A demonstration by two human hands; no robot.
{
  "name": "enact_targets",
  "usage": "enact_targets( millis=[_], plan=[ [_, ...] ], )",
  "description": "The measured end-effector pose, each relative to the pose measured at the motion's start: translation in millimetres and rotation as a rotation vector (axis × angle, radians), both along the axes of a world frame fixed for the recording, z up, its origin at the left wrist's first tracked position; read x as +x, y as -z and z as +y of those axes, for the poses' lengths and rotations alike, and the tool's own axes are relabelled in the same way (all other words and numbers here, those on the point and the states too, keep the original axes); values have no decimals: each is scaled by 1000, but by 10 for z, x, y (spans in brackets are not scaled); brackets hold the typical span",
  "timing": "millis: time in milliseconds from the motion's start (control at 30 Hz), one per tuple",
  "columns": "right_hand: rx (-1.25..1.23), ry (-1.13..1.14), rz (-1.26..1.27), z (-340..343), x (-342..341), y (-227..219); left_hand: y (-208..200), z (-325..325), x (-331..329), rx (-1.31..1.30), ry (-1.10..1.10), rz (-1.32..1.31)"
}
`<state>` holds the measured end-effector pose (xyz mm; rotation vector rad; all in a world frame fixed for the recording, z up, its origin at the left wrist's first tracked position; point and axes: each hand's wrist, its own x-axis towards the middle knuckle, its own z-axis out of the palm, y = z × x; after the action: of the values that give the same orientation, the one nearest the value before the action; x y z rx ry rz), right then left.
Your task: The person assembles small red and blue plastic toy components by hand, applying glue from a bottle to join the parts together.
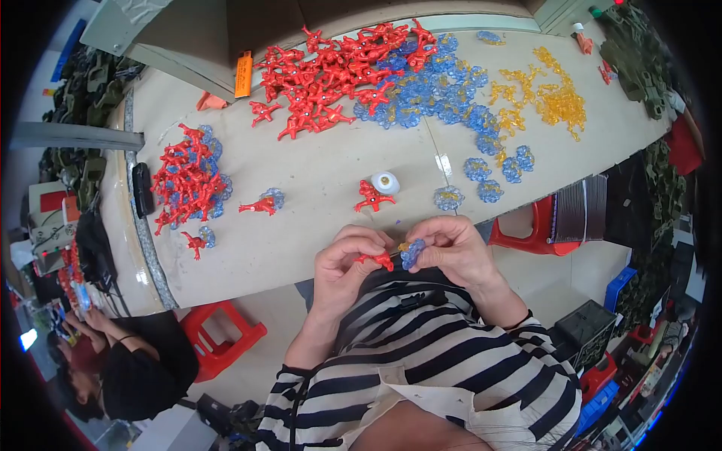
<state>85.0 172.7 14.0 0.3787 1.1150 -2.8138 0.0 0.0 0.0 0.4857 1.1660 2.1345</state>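
Observation:
Close to my body, just off the table's near edge, my left hand (347, 264) pinches a small red plastic figure (378, 261). Facing it, my right hand (460, 252) grips a clear blue plastic piece (411, 254) with a bit of yellow at its top. The two parts are close together; whether they touch is hard to tell. On the table ahead, another red figure (372, 197) lies beside a small white bottle (386, 183). A single clear blue piece (449, 198) lies beyond my right hand.
A heap of red figures (323, 75) adjoins clear blue pieces (436, 90) and yellow pieces (560, 101) at the back. Red figures with blue parts (188, 180) are piled left. Red stools (218, 342) stand below; a co-worker (143, 361) sits at far left.

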Motion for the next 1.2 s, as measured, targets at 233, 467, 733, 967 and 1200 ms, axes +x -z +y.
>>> enact_targets(
  millis=[233, 467, 733, 967, 1200],
  plan=[
    [-153, 12, 2, -116, 15, 144, -51, 36, 28, -98, -102, 161],
    [-258, 6, 9, -158, 32, 193, -87, 32, 35, -159, -154, 305],
    [-200, 86, 19, -295, 55, 161, -51, 20, 41, -182, -241, 437],
    [-1, 83, 58, -340, 34, 151, -139, 15, 45, -107, -149, 236],
    [-178, 172, 156, -261, 59, 185, -28, 27, -48, -65, -206, 329]
  ],
)
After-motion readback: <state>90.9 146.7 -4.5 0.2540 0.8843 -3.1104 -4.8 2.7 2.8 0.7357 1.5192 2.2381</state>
